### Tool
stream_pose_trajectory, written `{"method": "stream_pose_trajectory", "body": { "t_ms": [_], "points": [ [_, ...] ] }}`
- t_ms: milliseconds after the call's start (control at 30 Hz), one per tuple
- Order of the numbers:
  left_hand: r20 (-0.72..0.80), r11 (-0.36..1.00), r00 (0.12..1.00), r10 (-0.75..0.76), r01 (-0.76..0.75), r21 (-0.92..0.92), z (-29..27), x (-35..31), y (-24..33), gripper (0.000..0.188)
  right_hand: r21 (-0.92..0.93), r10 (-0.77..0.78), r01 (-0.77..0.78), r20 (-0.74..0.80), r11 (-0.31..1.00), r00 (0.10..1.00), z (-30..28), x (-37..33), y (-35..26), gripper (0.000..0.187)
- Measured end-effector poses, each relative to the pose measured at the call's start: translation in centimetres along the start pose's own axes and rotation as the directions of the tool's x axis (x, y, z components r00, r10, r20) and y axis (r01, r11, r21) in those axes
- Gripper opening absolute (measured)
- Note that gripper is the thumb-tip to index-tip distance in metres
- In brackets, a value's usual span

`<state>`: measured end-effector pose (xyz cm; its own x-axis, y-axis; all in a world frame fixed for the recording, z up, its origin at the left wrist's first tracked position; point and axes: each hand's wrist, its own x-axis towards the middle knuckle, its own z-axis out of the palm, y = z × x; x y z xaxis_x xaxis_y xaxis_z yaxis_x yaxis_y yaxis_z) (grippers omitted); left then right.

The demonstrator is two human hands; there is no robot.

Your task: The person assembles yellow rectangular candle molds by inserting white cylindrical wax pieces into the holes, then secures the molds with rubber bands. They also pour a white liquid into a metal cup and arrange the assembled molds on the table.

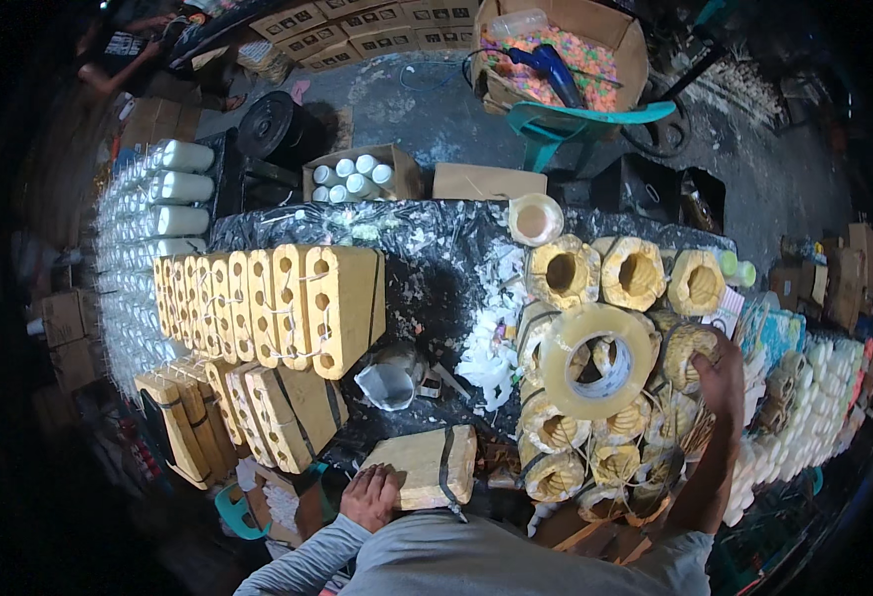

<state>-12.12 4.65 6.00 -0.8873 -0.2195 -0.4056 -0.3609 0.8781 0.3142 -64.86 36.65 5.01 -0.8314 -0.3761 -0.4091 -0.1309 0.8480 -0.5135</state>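
Observation:
My left hand [370, 499] lies on the near left corner of a pale yellow plaster-like block [425, 469], fingers stretched over it. A dark strap runs round this block, which sits close against my body. On the right, my right hand [720, 375] closes its fingers round the right side of a yellow, rough, cord-wrapped hollow mould [682, 355]. Similar hollow round moulds [563, 273] stand packed around it in rows. A large roll of clear tape [556, 382] lies on top of them. Underneath the right hand, the thumb's place is partly hidden.
Yellow slabs with round holes [347, 308] stand in a row on the left, with strapped slabs [292, 417] nearer. A metal jug [389, 382] and white scraps [491, 358] lie mid-table. White candle-like cylinders [183, 189] fill the far left. Beyond are a carton [397, 159] and a green chair [595, 117].

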Motion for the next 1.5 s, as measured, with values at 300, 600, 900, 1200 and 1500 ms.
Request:
{"method": "stream_pose_trajectory", "body": {
  "t_ms": [300, 600, 900, 1200, 1500],
  "points": [
    [-0.031, 0.999, 0.999, 0.031, -0.031, 0.011, -0.6, 0.6, 0.3, 0.044, -0.097, 0.007, -0.018, -0.122, 0.995, 0.993, 2.9, -0.4, -1.6, 0.048],
    [-0.097, 0.998, 0.994, 0.050, -0.045, 0.046, -0.1, 0.3, 0.5, 0.042, -0.134, -0.130, 0.105, -0.194, 0.985, 0.972, 3.4, -0.3, -0.1, 0.049],
    [-0.277, 0.993, 0.960, 0.038, -0.067, -0.097, 1.2, -0.5, 0.7, 0.033, -0.123, -0.126, 0.106, -0.163, 0.987, 0.979, 2.6, 1.2, 2.1, 0.070],
    [-0.367, 0.976, 0.929, 0.046, -0.120, -0.183, 2.7, -0.9, 0.4, 0.025, -0.065, -0.173, 0.161, -0.436, 0.985, 0.883, 1.1, -8.4, -2.2, 0.068],
    [-0.334, 0.992, 0.942, 0.036, -0.073, -0.098, 4.3, -0.1, 0.8, 0.032, -0.017, -0.258, 0.344, -0.695, 0.939, 0.671, 9.6, -25.6, -9.3, 0.041]
  ]
}}
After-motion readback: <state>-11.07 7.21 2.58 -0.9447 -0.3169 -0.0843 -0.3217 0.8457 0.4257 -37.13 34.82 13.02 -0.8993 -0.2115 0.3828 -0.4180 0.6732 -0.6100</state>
